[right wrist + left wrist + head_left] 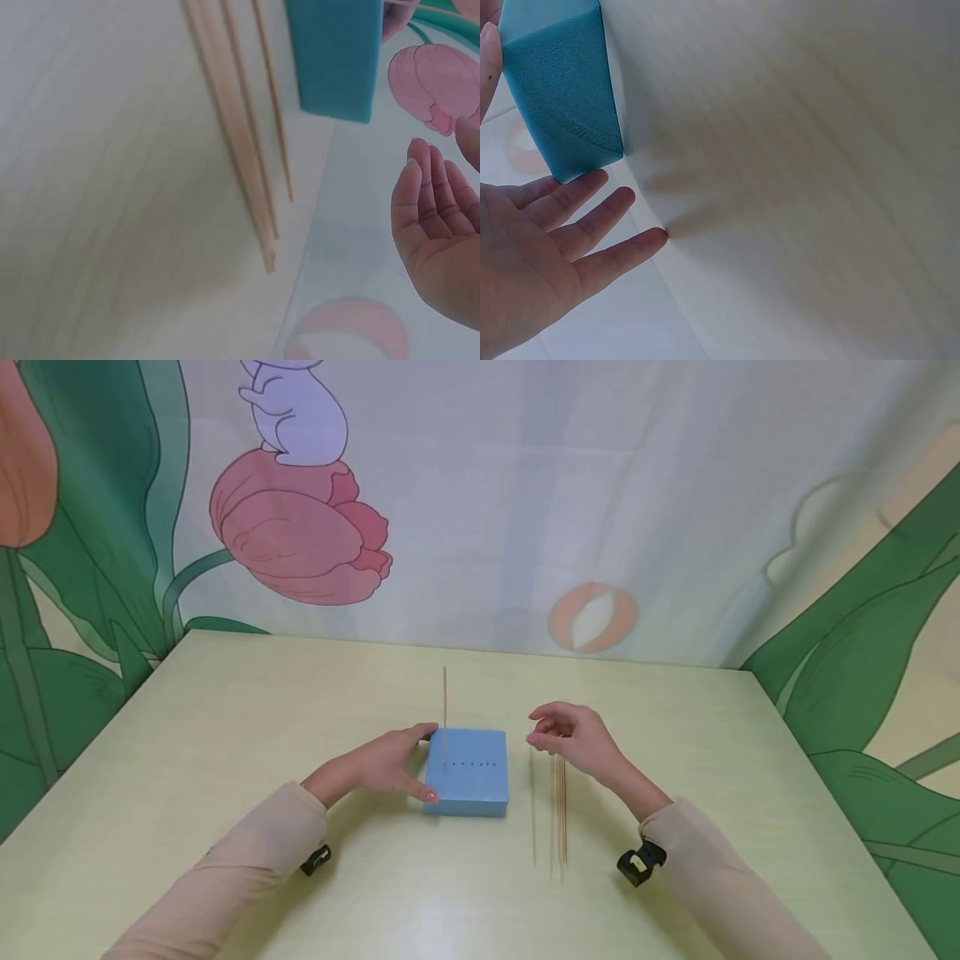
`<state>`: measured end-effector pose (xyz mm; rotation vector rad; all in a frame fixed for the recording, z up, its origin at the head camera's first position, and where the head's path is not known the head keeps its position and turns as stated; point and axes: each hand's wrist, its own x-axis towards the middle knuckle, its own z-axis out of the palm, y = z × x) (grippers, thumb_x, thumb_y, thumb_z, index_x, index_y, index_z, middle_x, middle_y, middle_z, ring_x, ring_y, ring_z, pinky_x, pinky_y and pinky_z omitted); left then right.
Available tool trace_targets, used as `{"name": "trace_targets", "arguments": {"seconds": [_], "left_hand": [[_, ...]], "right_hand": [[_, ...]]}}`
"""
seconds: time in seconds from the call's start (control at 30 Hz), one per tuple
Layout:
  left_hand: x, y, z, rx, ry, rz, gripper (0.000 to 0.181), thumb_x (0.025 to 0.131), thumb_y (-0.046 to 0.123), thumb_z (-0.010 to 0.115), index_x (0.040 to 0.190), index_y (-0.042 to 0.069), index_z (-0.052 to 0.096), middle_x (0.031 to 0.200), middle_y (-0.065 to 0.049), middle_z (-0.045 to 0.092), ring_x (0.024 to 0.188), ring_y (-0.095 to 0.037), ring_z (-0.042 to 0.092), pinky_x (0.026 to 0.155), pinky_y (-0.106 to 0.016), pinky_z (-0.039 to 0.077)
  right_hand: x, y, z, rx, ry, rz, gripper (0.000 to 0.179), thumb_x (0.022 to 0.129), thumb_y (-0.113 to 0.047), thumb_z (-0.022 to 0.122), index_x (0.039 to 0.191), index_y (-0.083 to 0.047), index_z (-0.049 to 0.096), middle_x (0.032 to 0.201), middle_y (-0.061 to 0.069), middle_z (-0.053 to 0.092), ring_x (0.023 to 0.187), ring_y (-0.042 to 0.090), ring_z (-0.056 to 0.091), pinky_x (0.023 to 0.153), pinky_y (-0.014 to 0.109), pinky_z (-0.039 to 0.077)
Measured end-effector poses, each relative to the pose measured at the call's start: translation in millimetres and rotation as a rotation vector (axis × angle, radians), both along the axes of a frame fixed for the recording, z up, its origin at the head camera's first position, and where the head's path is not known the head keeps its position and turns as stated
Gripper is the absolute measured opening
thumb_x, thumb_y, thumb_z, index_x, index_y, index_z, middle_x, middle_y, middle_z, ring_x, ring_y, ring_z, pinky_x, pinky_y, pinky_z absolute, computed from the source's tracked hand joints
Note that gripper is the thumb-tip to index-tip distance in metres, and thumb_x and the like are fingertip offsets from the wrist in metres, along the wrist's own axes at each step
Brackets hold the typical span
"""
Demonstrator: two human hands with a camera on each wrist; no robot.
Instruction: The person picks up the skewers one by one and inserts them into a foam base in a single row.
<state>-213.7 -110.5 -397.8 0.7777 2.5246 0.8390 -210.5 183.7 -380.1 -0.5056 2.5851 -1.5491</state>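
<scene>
I can read no lettering, number, brand or sign in any of my three views. The black device (631, 872) at the right wrist carries a yellow patch (638, 863), too small for me to tell whether it bears print. The blue block (468, 787) shows me nothing legible.

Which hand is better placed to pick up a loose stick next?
Probably the right hand: it hovers by the far ends of the loose sticks and seems empty. The left hand grips the blue block, which lies between it and those sticks.
</scene>
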Motion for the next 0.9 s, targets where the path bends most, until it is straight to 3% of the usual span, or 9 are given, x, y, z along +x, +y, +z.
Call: {"name": "trace_targets", "arguments": {"seconds": [0.27,0.63,0.9], "left_hand": [[0.4,-0.3,-2.6,-0.004,0.019,-0.007,0.106,0.067,0.042,0.079,0.142,-0.003,0.019,0.143,-0.017,0.030,0.128,-0.033,0.033,0.104,-0.043,0.029],[0.3,-0.5,-0.3,0.013,0.032,-0.019,0.104,0.067,0.041,0.079,0.141,-0.005,0.021,0.141,-0.020,0.033,0.126,-0.035,0.035,0.102,-0.045,0.030],[-0.5,-1.5,-2.0,0.015,0.040,-0.020,0.105,0.067,0.041,0.079,0.140,-0.005,0.021,0.141,-0.019,0.033,0.126,-0.035,0.035,0.102,-0.045,0.030]], "right_hand": [[-3.3,20,-11.2,0.070,-0.071,-0.034,0.037,0.080,-0.013,0.070,0.112,0.002,0.057,0.085,0.008,0.061,0.074,0.019,0.060,0.066,0.033,0.051],[-10.8,47,-28.3,0.096,-0.171,-0.020,0.047,0.079,-0.012,0.071,0.117,0.006,0.052,0.088,0.011,0.054,0.074,0.019,0.055,0.061,0.035,0.051],[-17.8,56,-36.3,0.308,-0.109,-0.036,0.068,0.072,-0.020,0.078,0.127,0.005,0.046,0.096,0.014,0.052,0.086,0.024,0.047,0.074,0.033,0.040]]}}
